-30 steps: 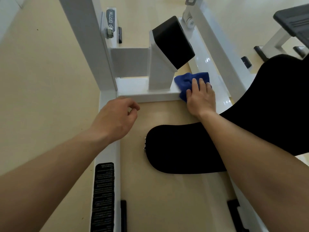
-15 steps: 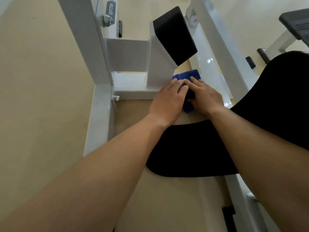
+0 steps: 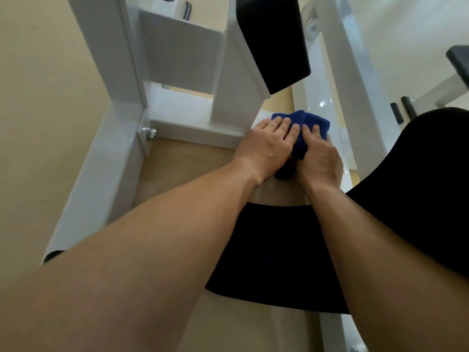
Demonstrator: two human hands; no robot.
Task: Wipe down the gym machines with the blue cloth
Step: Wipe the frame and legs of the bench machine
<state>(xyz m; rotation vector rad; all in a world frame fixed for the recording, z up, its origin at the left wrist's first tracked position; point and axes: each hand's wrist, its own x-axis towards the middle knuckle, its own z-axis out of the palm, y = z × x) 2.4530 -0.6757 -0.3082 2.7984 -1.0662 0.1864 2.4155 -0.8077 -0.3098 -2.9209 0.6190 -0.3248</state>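
The blue cloth (image 3: 308,122) lies bunched on the right end of the white crossbar (image 3: 193,128) of the gym machine's base frame. My left hand (image 3: 266,146) rests on the cloth's left side with its fingers laid straight over it. Close beside it, my right hand (image 3: 320,158) grips the cloth's right side, fingers curled over the fabric. A fold of cloth rises between the two hands and a dark end hangs below them.
A black angled pad (image 3: 274,41) on a white post stands just behind the cloth. A black seat pad (image 3: 274,255) lies under my forearms, and a larger black pad (image 3: 418,186) is at the right. A bolt (image 3: 150,133) joins the frame's left rail. Another machine (image 3: 459,59) stands far right.
My left hand has come across from the left rail and now lies on the cloth beside my right hand. The view has moved closer to the crossbar.
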